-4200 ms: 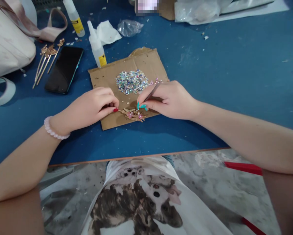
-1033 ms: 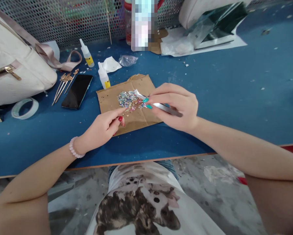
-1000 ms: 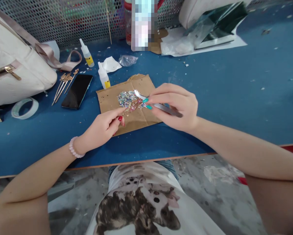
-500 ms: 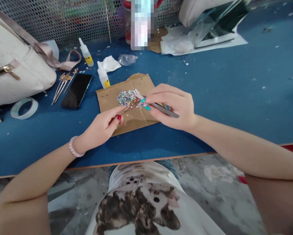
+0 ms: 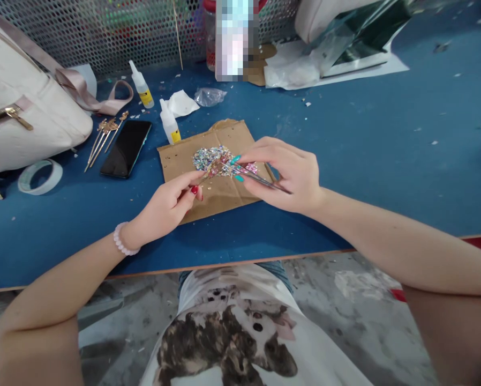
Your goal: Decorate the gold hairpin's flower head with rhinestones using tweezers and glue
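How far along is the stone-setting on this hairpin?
Done: pink stones already show on the hairpin. In hand: the left hand pinches its stem while the right hand holds tweezers to its head. Left: unclear; loose stones sit piled on the cardboard, empty settings too small to see.

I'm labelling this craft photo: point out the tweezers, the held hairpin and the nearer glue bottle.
tweezers (image 5: 267,183), head view, steel shaft.
hairpin (image 5: 211,170), head view, gold ornamented end.
nearer glue bottle (image 5: 169,126), head view, white body.
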Demonstrator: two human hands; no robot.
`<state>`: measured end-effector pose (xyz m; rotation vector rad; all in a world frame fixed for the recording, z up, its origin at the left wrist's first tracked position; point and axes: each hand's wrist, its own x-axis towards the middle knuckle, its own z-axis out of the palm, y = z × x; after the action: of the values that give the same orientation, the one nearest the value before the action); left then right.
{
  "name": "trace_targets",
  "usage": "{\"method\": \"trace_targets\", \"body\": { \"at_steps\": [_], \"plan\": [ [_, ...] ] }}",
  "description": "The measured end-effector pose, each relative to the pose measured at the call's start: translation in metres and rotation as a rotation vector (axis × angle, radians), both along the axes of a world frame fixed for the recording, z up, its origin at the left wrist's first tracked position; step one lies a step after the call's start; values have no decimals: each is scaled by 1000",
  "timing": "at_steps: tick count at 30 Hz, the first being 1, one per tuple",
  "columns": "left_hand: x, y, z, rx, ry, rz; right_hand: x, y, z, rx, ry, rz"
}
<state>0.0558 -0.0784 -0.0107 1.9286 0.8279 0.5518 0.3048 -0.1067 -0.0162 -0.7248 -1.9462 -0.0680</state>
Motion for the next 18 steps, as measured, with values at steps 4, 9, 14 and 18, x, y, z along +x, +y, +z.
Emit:
{"method": "trace_targets", "body": {
  "at_steps": [4, 9, 14, 18],
  "plan": [
    [1, 1, -1, -15, -21, 13, 0, 2, 0, -17, -2, -2],
    [1, 1, -1, -27, -25, 18, -2, 7, -4, 41, 56, 22],
    [1, 0, -1, -41, -21, 26, -2, 7, -5, 42, 68, 41],
    [2, -1, 2, -59, -4, 23, -1, 5, -2, 11, 48, -12]
  ]
}}
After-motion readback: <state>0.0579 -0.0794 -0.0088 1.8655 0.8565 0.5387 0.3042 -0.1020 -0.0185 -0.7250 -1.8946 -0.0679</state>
